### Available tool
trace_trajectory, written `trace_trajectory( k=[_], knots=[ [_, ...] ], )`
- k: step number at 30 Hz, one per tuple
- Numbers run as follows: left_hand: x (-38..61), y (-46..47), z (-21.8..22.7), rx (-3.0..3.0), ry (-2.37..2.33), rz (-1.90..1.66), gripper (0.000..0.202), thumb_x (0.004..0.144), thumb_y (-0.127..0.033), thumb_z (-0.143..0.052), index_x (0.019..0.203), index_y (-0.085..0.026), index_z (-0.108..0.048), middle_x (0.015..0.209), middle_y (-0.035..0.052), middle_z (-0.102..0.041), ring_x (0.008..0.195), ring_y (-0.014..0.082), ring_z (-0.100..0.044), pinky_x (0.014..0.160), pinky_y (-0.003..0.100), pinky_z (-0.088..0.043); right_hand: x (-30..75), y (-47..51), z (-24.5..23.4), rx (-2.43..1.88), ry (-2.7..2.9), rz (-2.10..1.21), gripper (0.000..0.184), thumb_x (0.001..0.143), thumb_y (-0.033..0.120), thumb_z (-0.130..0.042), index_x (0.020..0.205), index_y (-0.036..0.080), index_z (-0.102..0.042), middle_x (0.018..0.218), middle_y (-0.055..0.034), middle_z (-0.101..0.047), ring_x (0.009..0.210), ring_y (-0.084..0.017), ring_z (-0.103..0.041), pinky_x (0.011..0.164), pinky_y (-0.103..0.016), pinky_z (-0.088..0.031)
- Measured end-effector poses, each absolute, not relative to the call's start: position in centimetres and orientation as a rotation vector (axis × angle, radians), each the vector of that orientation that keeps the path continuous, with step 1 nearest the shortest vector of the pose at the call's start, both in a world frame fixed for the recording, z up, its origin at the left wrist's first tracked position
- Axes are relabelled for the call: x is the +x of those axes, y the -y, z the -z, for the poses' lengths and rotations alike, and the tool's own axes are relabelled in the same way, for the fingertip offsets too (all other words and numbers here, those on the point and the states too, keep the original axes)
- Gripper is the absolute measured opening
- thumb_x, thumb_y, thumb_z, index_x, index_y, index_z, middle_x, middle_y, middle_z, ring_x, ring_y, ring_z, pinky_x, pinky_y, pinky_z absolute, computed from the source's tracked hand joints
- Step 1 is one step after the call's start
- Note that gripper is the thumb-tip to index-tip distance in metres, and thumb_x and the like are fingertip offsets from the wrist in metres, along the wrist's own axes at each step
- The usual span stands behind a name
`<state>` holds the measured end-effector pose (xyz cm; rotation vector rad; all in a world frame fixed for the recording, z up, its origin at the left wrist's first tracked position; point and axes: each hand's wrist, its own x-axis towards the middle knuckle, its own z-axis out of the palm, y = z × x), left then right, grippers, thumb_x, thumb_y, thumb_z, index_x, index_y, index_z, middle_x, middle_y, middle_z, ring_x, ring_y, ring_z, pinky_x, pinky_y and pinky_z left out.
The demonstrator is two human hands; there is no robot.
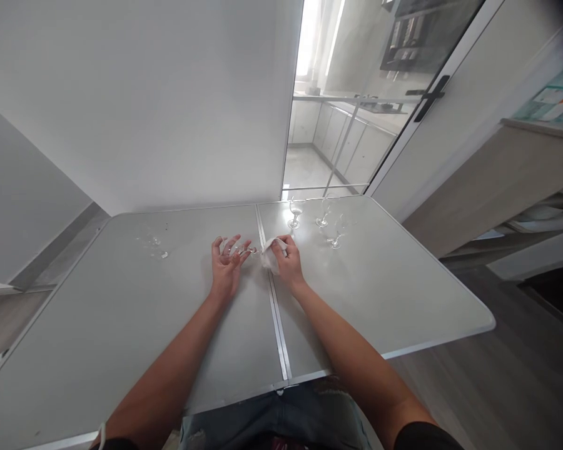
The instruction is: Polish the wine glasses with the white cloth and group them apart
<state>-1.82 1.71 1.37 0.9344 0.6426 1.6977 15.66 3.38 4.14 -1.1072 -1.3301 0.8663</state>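
My left hand [226, 265] holds a small clear stemmed glass [239, 249] on its side, fingers curled around the bowl, with the stem and foot pointing right. Bunched in my right hand [288, 262] is a white cloth [271, 256], close to the glass's foot. Whether cloth and glass touch, I cannot tell. Both hands are just above the table, near its metal centre seam. Three similar glasses stand upright behind and right of my right hand: one glass [294, 215], a second glass [323, 215] and a third glass [336, 234].
The grey table [122, 325] has a metal rim and seam. Faint clear glassware [154, 242] is on its left part; its shape is hard to make out. A white wall [169, 106] and a glass door [342, 125] border the far side. Shelves [511, 187] stand at right.
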Motion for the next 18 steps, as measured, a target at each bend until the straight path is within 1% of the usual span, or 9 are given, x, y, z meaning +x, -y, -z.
trace_trajectory(
  k=[2,3,5,6,7,9,13,15,18],
  knots=[
    [-1.8,-1.7,-1.4,0.935,-0.653,-1.708,0.056,0.081,-0.032,-0.082,0.123,-0.035,-0.045,0.144,0.0100,-0.050,0.123,0.0315,-0.064,0.106,0.054,-0.049,15.7,-3.0,-4.6,-1.051,1.389,-0.826,0.038,0.092,0.046,-0.055,0.068,0.018,-0.062,0.092,-0.0054,-0.063,0.081,-0.016,-0.059,0.076,-0.026,-0.047],
    [-1.7,-1.7,-1.4,0.939,-0.657,-1.708,0.056,0.081,-0.032,-0.082,0.123,-0.035,-0.045,0.144,0.0099,-0.050,0.123,0.0313,-0.064,0.106,0.054,-0.049,15.7,-2.9,-4.7,-1.053,1.414,-0.822,0.034,0.091,0.044,-0.057,0.070,0.018,-0.064,0.088,-0.0046,-0.064,0.078,-0.016,-0.058,0.074,-0.026,-0.047],
    [-1.6,-1.6,-1.6,0.953,-0.664,-1.703,0.057,0.080,-0.032,-0.082,0.123,-0.035,-0.045,0.144,0.0098,-0.050,0.124,0.0306,-0.064,0.106,0.052,-0.050,15.7,-2.7,-4.9,-1.093,1.471,-0.846,0.020,0.086,0.037,-0.061,0.088,0.018,-0.068,0.082,-0.0012,-0.065,0.072,-0.015,-0.057,0.069,-0.024,-0.046],
    [-1.5,-1.5,-1.6,0.960,-0.669,-1.699,0.058,0.079,-0.032,-0.083,0.123,-0.035,-0.045,0.144,0.0098,-0.050,0.125,0.0303,-0.063,0.105,0.052,-0.050,15.7,-2.6,-5.0,-1.114,1.514,-0.866,0.022,0.084,0.033,-0.062,0.100,0.019,-0.068,0.082,0.0003,-0.065,0.070,-0.014,-0.056,0.068,-0.023,-0.045],
    [-1.4,-1.5,-1.7,0.968,-0.675,-1.696,0.059,0.079,-0.031,-0.083,0.123,-0.035,-0.045,0.145,0.0100,-0.050,0.127,0.0302,-0.061,0.105,0.051,-0.051,15.7,-2.6,-5.1,-1.130,1.578,-0.883,0.029,0.083,0.029,-0.061,0.110,0.020,-0.067,0.082,0.0013,-0.066,0.069,-0.014,-0.056,0.068,-0.022,-0.045],
    [-1.2,-1.4,-1.7,0.987,-0.692,-1.685,0.060,0.076,-0.030,-0.085,0.122,-0.034,-0.046,0.147,0.0103,-0.050,0.132,0.0301,-0.057,0.104,0.048,-0.051,15.5,-2.4,-5.1,-1.169,1.741,-0.888,0.037,0.082,0.024,-0.056,0.118,0.023,-0.066,0.082,0.0023,-0.068,0.066,-0.014,-0.057,0.070,-0.022,-0.045],
    [-1.1,-1.2,-1.7,1.039,-0.711,-1.642,0.064,0.071,-0.028,-0.089,0.121,-0.032,-0.049,0.148,0.0111,-0.053,0.138,0.0273,-0.051,0.102,0.040,-0.053,15.1,-2.3,-4.7,-1.327,1.974,-0.748,0.031,0.087,0.031,-0.058,0.115,0.027,-0.071,0.079,0.0006,-0.071,0.070,-0.017,-0.062,0.071,-0.024,-0.042],
    [-1.1,-1.1,-1.5,1.072,-0.706,-1.593,0.065,0.069,-0.028,-0.090,0.121,-0.031,-0.051,0.148,0.0122,-0.054,0.135,0.0254,-0.053,0.098,0.036,-0.054,14.9,-2.4,-4.2,-1.384,2.043,-0.642,0.030,0.088,0.034,-0.062,0.116,0.029,-0.072,0.088,-0.0016,-0.074,0.078,-0.019,-0.065,0.071,-0.025,-0.041],
    [-1.0,-1.1,-1.1,1.111,-0.680,-1.516,0.068,0.065,-0.026,-0.092,0.121,-0.029,-0.053,0.149,0.0137,-0.053,0.128,0.0246,-0.058,0.093,0.033,-0.054,14.8,-2.6,-3.6,-1.453,2.111,-0.486,0.025,0.088,0.030,-0.062,0.109,0.029,-0.075,0.098,-0.0038,-0.073,0.082,-0.019,-0.066,0.068,-0.025,-0.038]
  ],
)
